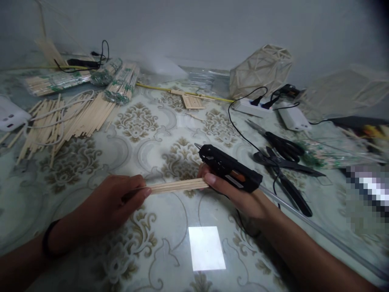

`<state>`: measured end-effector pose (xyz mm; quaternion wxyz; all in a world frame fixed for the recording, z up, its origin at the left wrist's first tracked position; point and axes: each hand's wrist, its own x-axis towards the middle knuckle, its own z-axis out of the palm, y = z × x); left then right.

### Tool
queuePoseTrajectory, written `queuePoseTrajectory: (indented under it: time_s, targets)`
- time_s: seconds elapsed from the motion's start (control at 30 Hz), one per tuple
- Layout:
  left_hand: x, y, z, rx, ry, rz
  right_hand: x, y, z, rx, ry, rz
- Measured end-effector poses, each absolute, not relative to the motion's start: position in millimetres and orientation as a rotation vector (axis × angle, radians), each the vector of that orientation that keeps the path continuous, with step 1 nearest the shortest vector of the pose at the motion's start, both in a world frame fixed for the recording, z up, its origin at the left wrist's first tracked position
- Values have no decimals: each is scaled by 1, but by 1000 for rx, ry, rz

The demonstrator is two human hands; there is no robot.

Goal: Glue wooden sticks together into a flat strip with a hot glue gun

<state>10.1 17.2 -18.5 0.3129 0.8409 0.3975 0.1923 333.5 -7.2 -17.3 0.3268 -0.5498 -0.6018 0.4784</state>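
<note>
Between my two hands lies a small flat bundle of pale wooden sticks [179,185], held level above the patterned table. My left hand [121,200] pinches its left end between thumb and fingers. A black glue gun [231,167] rests in my right hand [232,192], its metal nozzle pointing to the upper left. The thumb of that same hand presses on the right end of the sticks. The fingers around the gun's handle are mostly hidden behind it.
Loose wooden sticks [88,115] and packed bundles [123,81] lie at the left. A small stick panel [193,101] sits farther back. Scissors [276,142], pliers [282,174] and a power strip [253,107] are on the right, before a stick framework [261,71].
</note>
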Motion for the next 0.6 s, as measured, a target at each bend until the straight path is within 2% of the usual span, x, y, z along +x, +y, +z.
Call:
queuePoseTrajectory:
  time_s: [0.33,0.6]
  targets:
    - [10,16,-17,2248,1087,559,330,-5,-14,-1433,-1625,1227]
    - [8,16,-22,2228,1134,562,320,-2,-18,-1393,-1353,1323]
